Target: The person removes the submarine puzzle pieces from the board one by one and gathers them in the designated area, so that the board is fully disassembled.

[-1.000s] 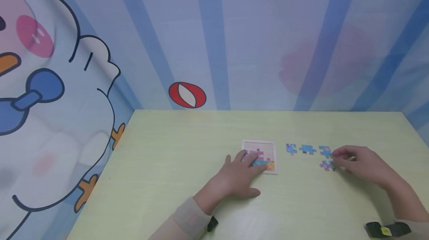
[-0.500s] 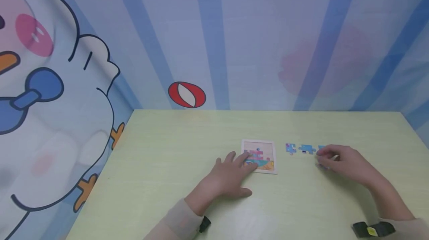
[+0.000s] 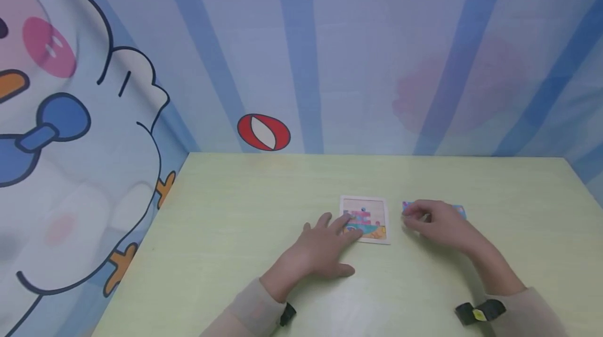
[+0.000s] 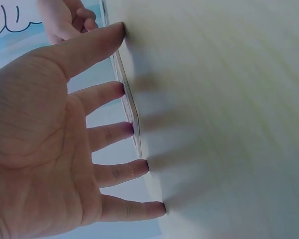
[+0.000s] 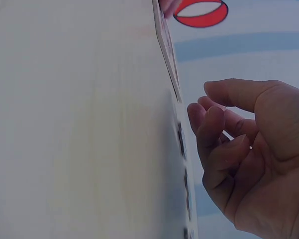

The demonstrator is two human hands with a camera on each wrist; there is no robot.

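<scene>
My left hand [image 3: 320, 253] lies spread, its fingertips touching the lower left of a small white-framed jigsaw puzzle tray [image 3: 388, 222]. Pink, teal and orange pieces fill the lower part of the tray; its upper part shows bare backing. In the left wrist view the straight fingers [image 4: 112, 175] reach down along the tray's edge. To the right of the tray, my right hand [image 3: 438, 224] hovers over loose jigsaw pieces [image 3: 459, 211] with loosely curled fingers. The right wrist view shows a gap between thumb and fingers, with nothing visible in it. The right hand covers most loose pieces.
The pale wooden table [image 3: 245, 206] extends around the tray. Behind it hangs a blue striped backdrop [image 3: 358, 65] with a printed red-and-white ball [image 3: 264, 133]. A large cartoon bird [image 3: 89, 169] is printed on the left side. Black straps [image 3: 479, 312] sit at both wrists.
My right hand has moved left, from the rightmost loose pieces to those nearest the tray. The left hand has shifted slightly left, still touching the tray.
</scene>
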